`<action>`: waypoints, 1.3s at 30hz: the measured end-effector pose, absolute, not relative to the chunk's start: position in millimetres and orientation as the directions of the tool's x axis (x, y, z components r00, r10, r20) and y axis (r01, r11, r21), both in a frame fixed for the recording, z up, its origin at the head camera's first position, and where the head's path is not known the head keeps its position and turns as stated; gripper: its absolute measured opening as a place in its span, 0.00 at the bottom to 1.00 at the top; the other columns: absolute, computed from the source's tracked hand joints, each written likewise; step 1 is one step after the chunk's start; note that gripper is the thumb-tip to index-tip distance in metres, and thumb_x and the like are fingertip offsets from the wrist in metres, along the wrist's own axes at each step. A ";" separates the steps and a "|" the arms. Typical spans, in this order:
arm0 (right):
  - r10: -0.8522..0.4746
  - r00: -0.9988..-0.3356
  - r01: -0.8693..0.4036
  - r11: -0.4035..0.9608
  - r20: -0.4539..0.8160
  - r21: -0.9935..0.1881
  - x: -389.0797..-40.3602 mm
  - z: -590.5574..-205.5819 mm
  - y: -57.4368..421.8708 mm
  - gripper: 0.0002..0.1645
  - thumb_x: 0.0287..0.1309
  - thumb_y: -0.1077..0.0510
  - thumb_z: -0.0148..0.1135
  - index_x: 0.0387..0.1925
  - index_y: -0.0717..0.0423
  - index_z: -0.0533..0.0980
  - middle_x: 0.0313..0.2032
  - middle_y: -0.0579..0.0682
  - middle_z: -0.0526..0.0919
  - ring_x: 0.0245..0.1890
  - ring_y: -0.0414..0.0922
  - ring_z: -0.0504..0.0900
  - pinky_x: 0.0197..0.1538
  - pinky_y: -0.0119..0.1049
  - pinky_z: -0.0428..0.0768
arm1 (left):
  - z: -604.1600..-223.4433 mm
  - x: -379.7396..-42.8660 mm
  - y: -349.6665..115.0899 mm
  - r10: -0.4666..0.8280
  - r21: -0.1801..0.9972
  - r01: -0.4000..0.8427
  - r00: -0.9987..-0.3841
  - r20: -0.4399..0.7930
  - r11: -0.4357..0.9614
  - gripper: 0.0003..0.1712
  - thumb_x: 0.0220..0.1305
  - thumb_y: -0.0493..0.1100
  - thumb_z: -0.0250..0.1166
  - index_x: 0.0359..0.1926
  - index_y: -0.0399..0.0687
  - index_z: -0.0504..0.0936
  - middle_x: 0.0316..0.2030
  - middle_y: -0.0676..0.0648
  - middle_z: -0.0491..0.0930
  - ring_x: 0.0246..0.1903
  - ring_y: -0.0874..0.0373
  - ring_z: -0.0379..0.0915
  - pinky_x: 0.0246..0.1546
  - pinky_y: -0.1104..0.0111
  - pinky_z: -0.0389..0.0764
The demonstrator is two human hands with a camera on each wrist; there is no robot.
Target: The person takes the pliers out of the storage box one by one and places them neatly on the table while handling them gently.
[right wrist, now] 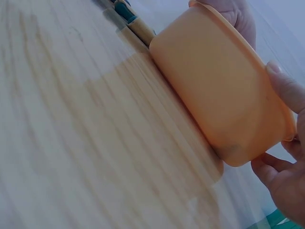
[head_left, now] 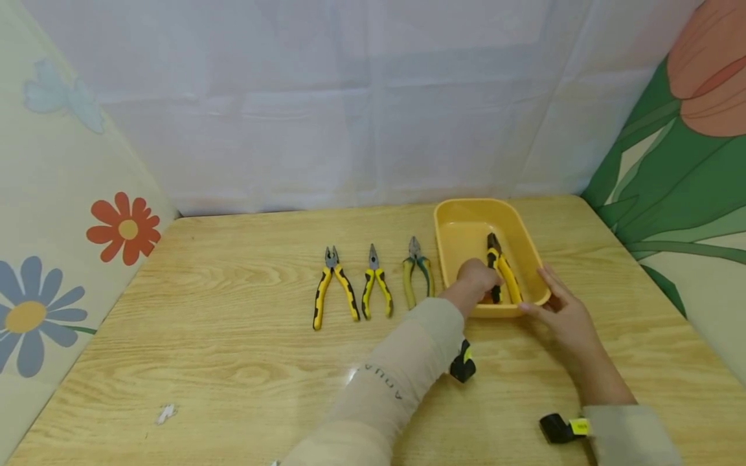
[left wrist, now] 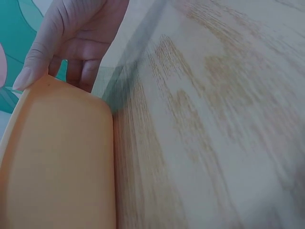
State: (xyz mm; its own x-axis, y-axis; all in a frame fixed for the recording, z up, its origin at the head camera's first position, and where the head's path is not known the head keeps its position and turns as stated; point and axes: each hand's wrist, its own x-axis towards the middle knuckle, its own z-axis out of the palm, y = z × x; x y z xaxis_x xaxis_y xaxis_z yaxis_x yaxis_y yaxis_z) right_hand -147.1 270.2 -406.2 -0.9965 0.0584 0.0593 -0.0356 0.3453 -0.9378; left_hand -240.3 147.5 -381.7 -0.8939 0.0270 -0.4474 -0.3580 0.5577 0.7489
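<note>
A yellow plastic tray (head_left: 478, 210) stands at the right of the table. Inside it lies a pair of pliers (head_left: 510, 278) with yellow-and-black handles and a dark head pointing away. My left hand (head_left: 480, 275) reaches into the tray, fingers curled at the left handle of these pliers; its fingertips are partly hidden. With thumb on the rim and fingers outside, my right hand (head_left: 568, 320) grips the tray's near right corner. The right wrist view shows the right hand (right wrist: 288, 186) at that corner, and the left hand (right wrist: 243, 21) partly behind the tray wall.
Left of the tray, in a row, lie green-handled pliers (head_left: 414, 249), small needle-nose pliers (head_left: 373, 259) and larger yellow-and-black combination pliers (head_left: 331, 257). A white scrap (head_left: 166, 413) lies on the wooden table (head_left: 233, 362). A white cloth (head_left: 350, 116) hangs behind.
</note>
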 end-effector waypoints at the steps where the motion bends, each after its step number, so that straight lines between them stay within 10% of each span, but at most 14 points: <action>1: 0.060 -0.997 -0.033 0.356 0.057 -0.934 -146.9 -406.4 270.3 0.43 0.53 0.57 0.57 0.64 0.45 0.43 0.65 0.38 0.37 0.62 0.45 0.44 0.50 0.14 0.59 | -382.2 -240.5 147.5 0.024 0.752 -0.366 -0.892 -0.451 0.549 0.11 0.44 0.41 0.69 0.23 0.40 0.76 0.17 0.49 0.70 0.15 0.58 0.65 0.14 0.71 0.69; 39: 0.064 -0.995 -0.040 0.402 0.071 -0.915 -148.1 -404.3 270.3 0.44 0.52 0.55 0.58 0.64 0.51 0.44 0.65 0.45 0.38 0.62 0.49 0.46 0.51 0.14 0.58 | -376.4 -236.7 141.4 0.039 0.892 -0.442 -0.893 -0.447 0.095 0.17 0.49 0.27 0.60 0.42 0.41 0.76 0.28 0.47 0.73 0.25 0.56 0.70 0.25 0.67 0.78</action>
